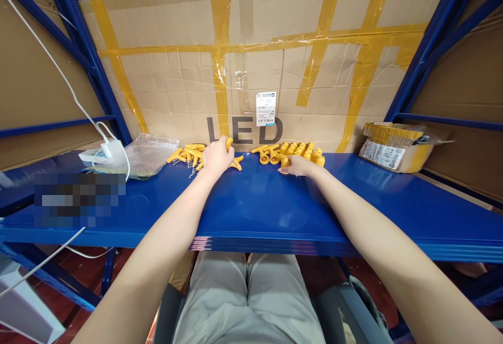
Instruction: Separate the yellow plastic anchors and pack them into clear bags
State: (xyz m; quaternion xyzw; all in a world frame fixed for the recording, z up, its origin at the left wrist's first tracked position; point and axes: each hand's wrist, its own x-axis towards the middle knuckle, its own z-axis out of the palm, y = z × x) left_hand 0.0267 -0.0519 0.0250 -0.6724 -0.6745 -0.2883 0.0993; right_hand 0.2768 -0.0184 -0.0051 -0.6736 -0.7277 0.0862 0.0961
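Head view, left hand (216, 157) pinching one yellow handle (229, 143), right hand (302, 165) gripping one yellow cap (285, 161), one small carton (396, 150)

the curved pieces (194, 147) on the left are bright orange-yellow, with silvery coils (192, 171) showing among them. the stubby pieces (320, 160) on the right wear the same yellow. the shelf (271, 213) is deep glossy blue, pinkish streaks at its front edge, and the uprights (106, 95) match its blue. amber tape (220, 19) stripes the tan cardboard (176, 82) in crossing bands; the big letters (234, 130) are black. the label (266, 108) is white with black print. the trousers (212, 302) are pale grey.
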